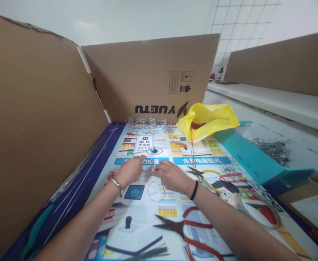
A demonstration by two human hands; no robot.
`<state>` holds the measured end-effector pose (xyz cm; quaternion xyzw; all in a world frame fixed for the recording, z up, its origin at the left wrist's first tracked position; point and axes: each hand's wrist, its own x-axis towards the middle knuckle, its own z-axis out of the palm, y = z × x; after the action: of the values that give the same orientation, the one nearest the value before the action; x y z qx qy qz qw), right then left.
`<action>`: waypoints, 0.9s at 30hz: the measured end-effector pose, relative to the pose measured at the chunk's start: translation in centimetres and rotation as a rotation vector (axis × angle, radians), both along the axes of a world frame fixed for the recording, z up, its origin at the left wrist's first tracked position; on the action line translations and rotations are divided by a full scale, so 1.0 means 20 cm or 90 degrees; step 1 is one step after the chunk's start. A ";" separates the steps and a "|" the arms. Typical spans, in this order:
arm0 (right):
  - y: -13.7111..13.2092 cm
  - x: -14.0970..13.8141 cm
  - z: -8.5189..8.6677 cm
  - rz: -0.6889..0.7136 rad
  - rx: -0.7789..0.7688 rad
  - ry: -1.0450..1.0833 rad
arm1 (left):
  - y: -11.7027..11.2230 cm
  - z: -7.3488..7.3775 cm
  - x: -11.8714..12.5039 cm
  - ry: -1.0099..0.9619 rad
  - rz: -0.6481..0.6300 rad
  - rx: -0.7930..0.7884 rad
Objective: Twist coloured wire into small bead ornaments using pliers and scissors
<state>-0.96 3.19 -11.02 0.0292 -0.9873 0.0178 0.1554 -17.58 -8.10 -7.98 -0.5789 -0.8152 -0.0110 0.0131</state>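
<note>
Left hand (129,170): my fingers are bent inward, forefinger reaching ahead; the tips face away, so I can't tell what they grip.
Right hand (174,177): thumb and forefinger are nearly together, apparently pinching the wire.
Wire (147,172): a thin, greyish blur between my two hands, just above the table (139,217).
Handling: fine wire probably kinks easily, so I'd pinch close to the bend, keep the pull light and steady the other side.
Loop (157,191): lies below my hands, its thin outline partly lost against the print.
Pliers (195,172): beside my right wrist; the yellow handles run toward my forearm.
Cutters (172,225): red-handled, nearer me, cut off by the bottom edge.
Bag (221,117): yellow, beyond the pliers; its dark contents are mostly hidden.
Tangle (148,123): fine strands along the cardboard (139,76), too fine to separate.
</note>
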 end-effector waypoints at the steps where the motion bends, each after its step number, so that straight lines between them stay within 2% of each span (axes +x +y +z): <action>1: 0.00 0.00 0.00 0.000 0.003 0.000 | 0.00 0.00 0.00 0.005 -0.006 0.000; 12: 0.00 0.02 0.02 -0.009 0.011 -0.036 | 0.06 -0.03 0.01 0.046 -0.027 0.004; 27: 0.00 0.02 0.03 -0.008 -0.008 -0.038 | 0.05 -0.03 0.04 0.047 -0.031 0.005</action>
<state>-0.53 3.13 -10.42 0.0216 -0.9915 0.0238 0.1261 -16.84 -7.09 -8.56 -0.5984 -0.7999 0.0066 0.0452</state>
